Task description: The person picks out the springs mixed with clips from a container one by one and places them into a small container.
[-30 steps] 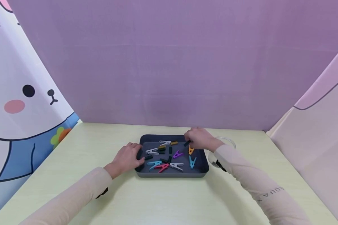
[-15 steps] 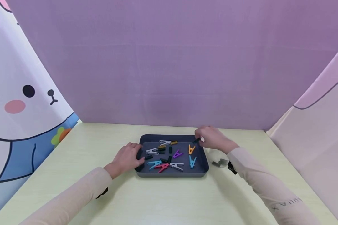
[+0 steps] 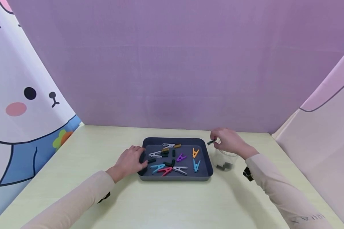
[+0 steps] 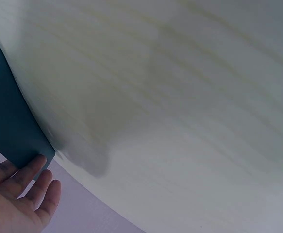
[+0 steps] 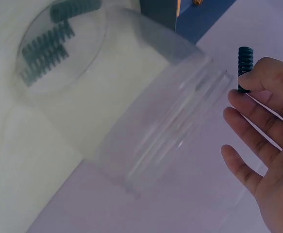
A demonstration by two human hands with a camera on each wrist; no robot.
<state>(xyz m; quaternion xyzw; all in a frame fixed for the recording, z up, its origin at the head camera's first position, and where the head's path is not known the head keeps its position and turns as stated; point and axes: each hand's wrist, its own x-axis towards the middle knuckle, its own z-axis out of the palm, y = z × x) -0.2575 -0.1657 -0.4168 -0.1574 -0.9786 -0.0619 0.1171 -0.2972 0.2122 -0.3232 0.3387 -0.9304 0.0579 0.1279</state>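
A dark coil spring (image 5: 245, 60) is pinched between the thumb and index finger of my right hand (image 3: 229, 141). That hand is above the rim of a clear jar (image 3: 230, 154), right of the tray. Inside the jar lie several similar springs (image 5: 46, 43). My left hand (image 3: 129, 162) holds the left side of a dark grey tray (image 3: 175, 178); in the left wrist view its fingers (image 4: 32, 170) touch the tray wall. The tray bears more dark springs (image 3: 173, 153), two yellowish ones (image 3: 177, 146) and several clothespins in white, blue, red, purple (image 3: 181, 157) and orange (image 3: 195, 153).
Tray and jar stand on a pale wood-look table (image 3: 172, 203). A purple cloth (image 3: 172, 63) hangs behind it. A curtain with a cartoon animal (image 3: 23, 95) is on the left, and a pale pink and cream one (image 3: 326, 127) on the right.
My right hand has moved right with the spring, from over the tray's far right corner to above the jar. The left hand keeps its place at the tray.
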